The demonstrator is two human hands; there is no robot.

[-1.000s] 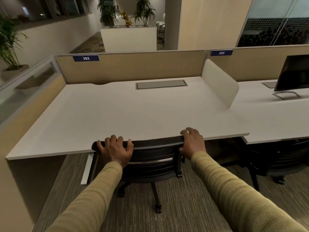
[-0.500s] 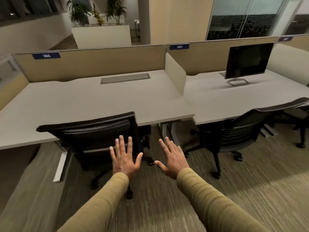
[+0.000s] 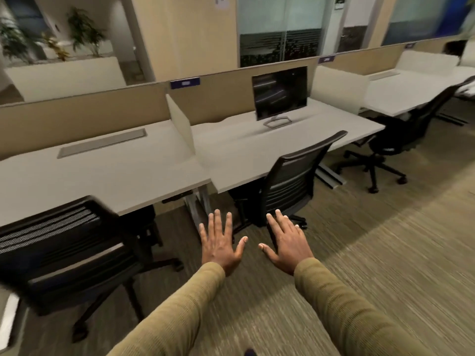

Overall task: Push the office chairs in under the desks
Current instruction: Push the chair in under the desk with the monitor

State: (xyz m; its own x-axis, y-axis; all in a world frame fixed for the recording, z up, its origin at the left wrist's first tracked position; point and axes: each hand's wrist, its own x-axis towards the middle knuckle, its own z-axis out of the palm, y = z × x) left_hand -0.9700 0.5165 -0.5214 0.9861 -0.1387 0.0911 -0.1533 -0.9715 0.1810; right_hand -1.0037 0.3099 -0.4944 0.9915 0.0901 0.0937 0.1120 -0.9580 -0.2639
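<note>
Honestly, hovering with left hand [image 3: 219, 242] and right hand [image 3: 288, 244] spread flat, fingers straight, gripping nothing. Facing the middle chair [image 3: 290, 181], angled at the desk [image 3: 231, 155] with the monitor [image 3: 280, 92], seat partly under, back poking out. Could easily shove one corner and spin it instead of rolling it in. Could also ram it into the desk edge and rattle that monitor. Might snag castors [image 3: 304, 225] on the carpet [image 3: 385, 253] too.

Monitor [image 3: 280, 92] on the middle desk [image 3: 239, 150], middle chair [image 3: 290, 181] before it, left chair [image 3: 64, 242] and right chair [image 3: 401, 132] at neighbouring desks.
</note>
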